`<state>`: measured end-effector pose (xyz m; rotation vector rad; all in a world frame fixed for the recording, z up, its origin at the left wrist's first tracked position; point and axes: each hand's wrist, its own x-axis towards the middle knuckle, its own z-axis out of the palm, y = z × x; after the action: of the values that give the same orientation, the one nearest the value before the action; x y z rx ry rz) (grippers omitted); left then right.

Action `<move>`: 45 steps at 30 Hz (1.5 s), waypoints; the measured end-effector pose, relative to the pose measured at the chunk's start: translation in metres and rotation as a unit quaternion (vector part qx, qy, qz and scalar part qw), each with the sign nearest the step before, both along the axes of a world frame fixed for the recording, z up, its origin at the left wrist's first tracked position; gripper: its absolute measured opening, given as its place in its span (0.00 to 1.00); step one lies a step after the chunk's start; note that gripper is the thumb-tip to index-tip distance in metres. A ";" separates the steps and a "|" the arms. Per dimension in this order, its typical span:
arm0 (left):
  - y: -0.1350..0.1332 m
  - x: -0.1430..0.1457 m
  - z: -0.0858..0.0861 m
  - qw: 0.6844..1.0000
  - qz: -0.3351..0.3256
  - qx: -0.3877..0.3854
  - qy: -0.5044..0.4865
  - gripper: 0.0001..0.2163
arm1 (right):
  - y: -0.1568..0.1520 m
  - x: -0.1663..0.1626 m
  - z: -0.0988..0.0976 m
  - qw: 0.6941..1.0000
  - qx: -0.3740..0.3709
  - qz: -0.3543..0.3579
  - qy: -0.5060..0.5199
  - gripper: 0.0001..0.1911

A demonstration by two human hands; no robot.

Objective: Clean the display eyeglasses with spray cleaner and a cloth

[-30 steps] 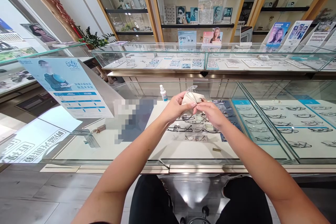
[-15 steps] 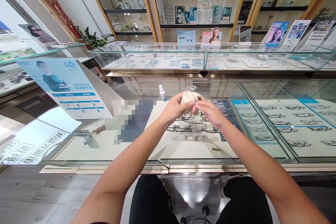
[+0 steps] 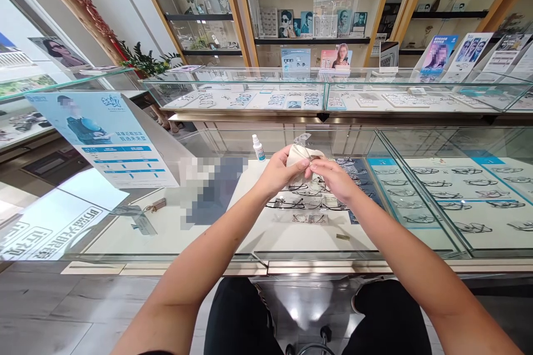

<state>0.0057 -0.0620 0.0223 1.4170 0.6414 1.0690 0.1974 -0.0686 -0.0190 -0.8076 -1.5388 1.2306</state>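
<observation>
Both of my hands meet above a glass display counter (image 3: 258,258). My left hand (image 3: 280,173) is closed on a beige cleaning cloth (image 3: 300,154) that is bunched round something with a clear edge sticking out on top. My right hand (image 3: 335,178) pinches the same bundle from the right side; what it grips inside the cloth is hidden. Under my hands, inside the case, lie several pairs of glasses (image 3: 306,203) in rows.
A small white spray bottle (image 3: 259,148) stands on the counter just left of my hands. A blue-and-white poster stand (image 3: 109,141) leans at the left. Another glass case with glasses (image 3: 458,194) sits to the right. Shelves with pictures (image 3: 312,22) line the back.
My hands and the cloth have stayed in nearly the same place; the fingers have shifted slightly on the bundle.
</observation>
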 end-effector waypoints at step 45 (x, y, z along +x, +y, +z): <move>0.019 -0.016 -0.013 0.996 -0.036 0.071 0.051 0.26 | 0.004 -0.001 0.002 0.997 -0.049 0.021 0.050 0.16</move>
<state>-0.0105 -0.0435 0.0090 1.6150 0.5925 1.0065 0.1959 -0.0650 -0.0172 -0.7687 -1.4295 1.3666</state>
